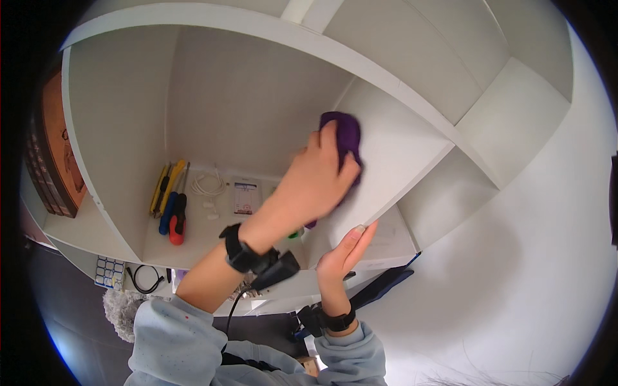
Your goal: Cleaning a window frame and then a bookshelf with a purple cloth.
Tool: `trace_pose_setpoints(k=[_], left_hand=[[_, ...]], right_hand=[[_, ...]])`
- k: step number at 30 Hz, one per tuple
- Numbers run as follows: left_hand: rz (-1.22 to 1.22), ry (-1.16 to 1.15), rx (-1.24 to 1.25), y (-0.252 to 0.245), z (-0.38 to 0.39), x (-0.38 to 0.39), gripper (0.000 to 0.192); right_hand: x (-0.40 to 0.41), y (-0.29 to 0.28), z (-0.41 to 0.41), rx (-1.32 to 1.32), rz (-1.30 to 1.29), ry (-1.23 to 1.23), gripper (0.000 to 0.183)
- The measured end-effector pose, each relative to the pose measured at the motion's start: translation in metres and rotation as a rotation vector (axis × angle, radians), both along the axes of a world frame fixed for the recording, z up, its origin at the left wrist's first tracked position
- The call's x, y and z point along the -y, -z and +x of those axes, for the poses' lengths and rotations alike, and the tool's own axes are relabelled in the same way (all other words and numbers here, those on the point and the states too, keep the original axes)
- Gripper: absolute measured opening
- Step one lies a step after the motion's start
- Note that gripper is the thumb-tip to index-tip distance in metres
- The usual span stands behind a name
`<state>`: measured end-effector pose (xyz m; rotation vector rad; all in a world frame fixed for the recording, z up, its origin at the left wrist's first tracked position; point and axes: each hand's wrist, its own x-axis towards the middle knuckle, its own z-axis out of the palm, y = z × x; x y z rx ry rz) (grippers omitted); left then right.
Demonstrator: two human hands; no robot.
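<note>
My left hand point(316, 176) presses a bunched purple cloth point(348, 132) against the inner side of a white upright panel point(391, 130) of the shelf unit. Its fingers curl over the cloth, and the hand is slightly blurred. Lower down, my right hand point(344, 253) grips the front edge of the same panel, thumb on the near side and fingers partly hidden behind it. A black strap with a small device circles each wrist. A bit of purple point(311, 224) and a green item point(293, 235) show beneath my left forearm, mostly covered.
On the compartment floor lie a yellow utility knife point(174, 174), a blue-handled screwdriver point(167, 212), a red-and-black screwdriver point(177, 219), a coiled white cable point(208, 184) and a card in a clear holder point(246, 197). Books point(60, 159) stand left; a black cable point(145, 280) lies below.
</note>
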<state>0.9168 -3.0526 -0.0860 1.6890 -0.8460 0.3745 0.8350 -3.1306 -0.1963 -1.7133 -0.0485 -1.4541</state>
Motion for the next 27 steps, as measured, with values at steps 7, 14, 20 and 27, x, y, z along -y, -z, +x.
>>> trace_pose_setpoints(k=[7, 14, 20, 27], left_hand=[[-0.137, -0.089, 0.397, 0.015, -0.030, 0.004, 0.055], [0.133, -0.047, -0.124, 0.055, 0.016, 0.007, 0.052], [0.211, 0.177, -0.101, 0.025, -0.020, -0.024, 0.056], [0.108, 0.173, -0.036, 0.039, -0.060, -0.031, 0.048]], right_hand=[[-0.001, -0.009, 0.001, 0.091, 0.024, -0.265, 0.053], [-0.006, -0.004, 0.002, 0.084, 0.099, -0.188, 0.055], [-0.003, -0.003, 0.002, 0.091, 0.061, -0.190, 0.054], [0.007, 0.005, -0.006, 0.120, 0.150, -0.333, 0.061]])
